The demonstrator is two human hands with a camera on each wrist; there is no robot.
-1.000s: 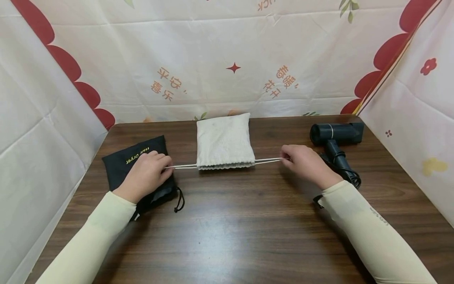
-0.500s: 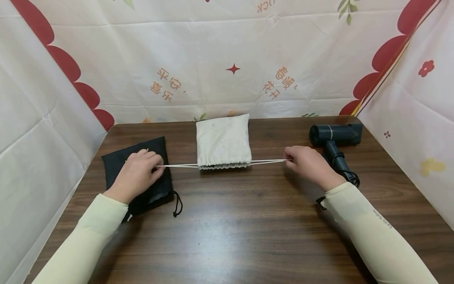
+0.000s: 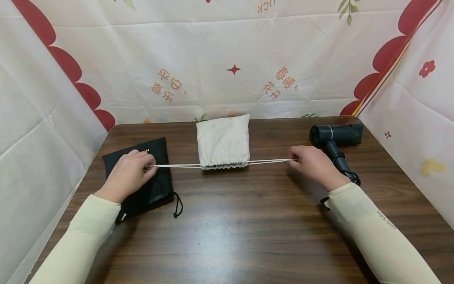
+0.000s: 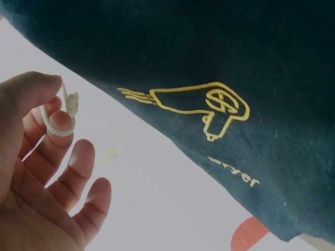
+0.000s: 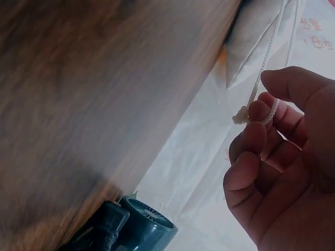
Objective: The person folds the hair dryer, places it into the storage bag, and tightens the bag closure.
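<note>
Toward the back of the table (image 3: pixel 227 232) lies the white bag (image 3: pixel 223 140), its mouth (image 3: pixel 225 166) toward the person, puckered but showing a dark slit. From each end of that mouth runs a doubled cord: the left cord (image 3: pixel 179 166) to the left hand (image 3: pixel 125 171), the right cord (image 3: pixel 267 161) to the right hand (image 3: pixel 315 165). Each hand grasps its looped end, fingertips bent in the loop and thumb close by, with a knot (image 4: pixel 72 103) just beside them; the other fingers curl loosely. The loops probably stop the cords slipping out.

Both cords run straight, and the 2 hands sit well apart on opposite sides, which suggests an even pull that gathers the cloth without dragging the bag sideways.

Beneath the left hand lies the black bag (image 3: pixel 157 185); I cannot tell whether they touch. Beyond the right hand rests the dryer (image 3: pixel 335 135), apparently set aside, off the cords' line.
</note>
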